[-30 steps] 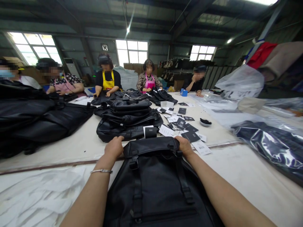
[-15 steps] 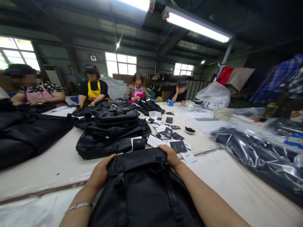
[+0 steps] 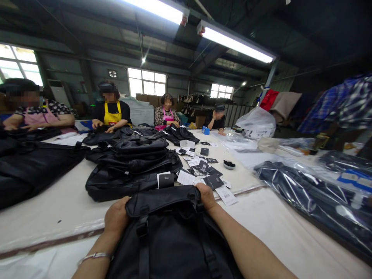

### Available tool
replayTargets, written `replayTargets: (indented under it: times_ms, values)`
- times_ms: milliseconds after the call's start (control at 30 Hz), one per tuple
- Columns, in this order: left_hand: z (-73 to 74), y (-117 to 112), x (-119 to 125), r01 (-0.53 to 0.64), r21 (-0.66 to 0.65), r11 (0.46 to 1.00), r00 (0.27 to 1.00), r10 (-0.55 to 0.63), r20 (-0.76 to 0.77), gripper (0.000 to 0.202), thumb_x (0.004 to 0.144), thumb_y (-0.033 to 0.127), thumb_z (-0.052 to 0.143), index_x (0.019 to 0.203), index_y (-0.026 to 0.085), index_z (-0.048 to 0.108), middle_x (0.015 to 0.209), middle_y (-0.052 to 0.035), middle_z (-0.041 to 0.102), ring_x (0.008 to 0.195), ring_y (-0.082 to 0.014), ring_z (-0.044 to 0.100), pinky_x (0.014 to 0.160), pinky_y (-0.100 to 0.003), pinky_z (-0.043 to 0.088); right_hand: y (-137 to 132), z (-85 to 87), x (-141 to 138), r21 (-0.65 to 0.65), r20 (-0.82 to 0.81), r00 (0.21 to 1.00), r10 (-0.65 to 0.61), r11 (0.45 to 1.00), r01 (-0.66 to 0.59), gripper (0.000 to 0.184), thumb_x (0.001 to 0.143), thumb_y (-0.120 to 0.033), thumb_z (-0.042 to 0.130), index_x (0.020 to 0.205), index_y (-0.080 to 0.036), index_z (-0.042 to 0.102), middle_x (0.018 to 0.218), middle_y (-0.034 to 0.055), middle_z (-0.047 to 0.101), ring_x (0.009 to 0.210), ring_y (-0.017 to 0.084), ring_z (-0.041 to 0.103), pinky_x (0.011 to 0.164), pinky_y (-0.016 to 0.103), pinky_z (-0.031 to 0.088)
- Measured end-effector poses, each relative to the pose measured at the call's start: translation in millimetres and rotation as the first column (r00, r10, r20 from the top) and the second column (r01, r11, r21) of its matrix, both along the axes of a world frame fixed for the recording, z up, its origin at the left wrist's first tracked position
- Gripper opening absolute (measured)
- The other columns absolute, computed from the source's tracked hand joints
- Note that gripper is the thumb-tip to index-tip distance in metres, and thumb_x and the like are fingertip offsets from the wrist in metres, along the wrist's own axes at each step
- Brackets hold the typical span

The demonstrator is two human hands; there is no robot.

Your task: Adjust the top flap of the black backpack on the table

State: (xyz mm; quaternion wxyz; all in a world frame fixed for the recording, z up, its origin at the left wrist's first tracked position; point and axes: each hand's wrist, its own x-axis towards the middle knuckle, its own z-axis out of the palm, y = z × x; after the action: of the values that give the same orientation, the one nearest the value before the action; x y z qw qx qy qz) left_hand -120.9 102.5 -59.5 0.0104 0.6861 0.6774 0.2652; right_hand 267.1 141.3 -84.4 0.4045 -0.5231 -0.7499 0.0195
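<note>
A black backpack (image 3: 174, 236) with buckled straps lies in front of me, its top flap facing away. My left hand (image 3: 117, 217) is closed on the flap's left end, its fingertips hidden behind the bag. At the flap's right end, my right hand (image 3: 207, 197) grips the edge, fingers out of sight underneath. Just beyond the bag, black and white hang tags (image 3: 213, 181) lie scattered. A stack of black bags (image 3: 128, 184) rests ahead on the left.
Black bags in clear plastic (image 3: 308, 197) lie on the right of the white table (image 3: 72, 209). A small dish (image 3: 229, 165) with black bits sits past the tags. Another large black bag (image 3: 35, 170) is at far left. Several co-workers (image 3: 112, 110) sit along the far side.
My view has shifted slightly, so the scene sits a little further left. Both hands keep hold of the backpack flap. A co-worker in a pink apron has moved their hands.
</note>
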Motion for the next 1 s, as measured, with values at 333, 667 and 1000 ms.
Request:
replayTargets:
  times_ms: [333, 667, 1000]
  values:
    - [-2.6, 8, -6, 0.238, -0.038, 0.971, 0.902, -0.206, 0.380, 0.053, 0.072, 0.037, 0.053, 0.120, 0.018, 0.064, 0.115, -0.0053, 0.067, 0.106, -0.0254, 0.062, 0.097, -0.033, 0.047, 1, 5.1, 5, -0.106, -0.072, 0.990, 0.121, 0.986, -0.128, 0.030, 0.078, -0.018, 0.052, 0.104, -0.018, 0.067, 0.104, 0.0069, 0.069, 0.096, 0.020, 0.063, 0.087, 0.029, 0.047]
    - [6.0, 9, 5, 0.214, 0.004, 0.977, 0.808, -0.179, 0.562, 0.050, 0.061, 0.038, 0.059, 0.103, 0.014, 0.072, 0.099, -0.0086, 0.071, 0.095, -0.0314, 0.066, 0.093, -0.042, 0.050, 9, -1.3, 9, -0.158, -0.117, 0.982, 0.150, 0.973, -0.167, 0.035, 0.074, -0.018, 0.052, 0.103, -0.018, 0.071, 0.103, 0.0082, 0.071, 0.099, 0.023, 0.064, 0.090, 0.033, 0.048]
    - [-0.3, 10, 2, 0.125, 0.035, 0.991, 0.889, -0.128, 0.440, 0.043, 0.064, 0.037, 0.050, 0.095, 0.018, 0.072, 0.094, -0.0049, 0.072, 0.090, -0.0279, 0.066, 0.085, -0.035, 0.049, 10, -1.1, 5, -0.205, -0.022, 1.000, -0.006, 0.979, 0.001, 0.020, 0.076, -0.017, 0.053, 0.084, -0.019, 0.071, 0.086, 0.0060, 0.072, 0.082, 0.021, 0.065, 0.076, 0.027, 0.047]
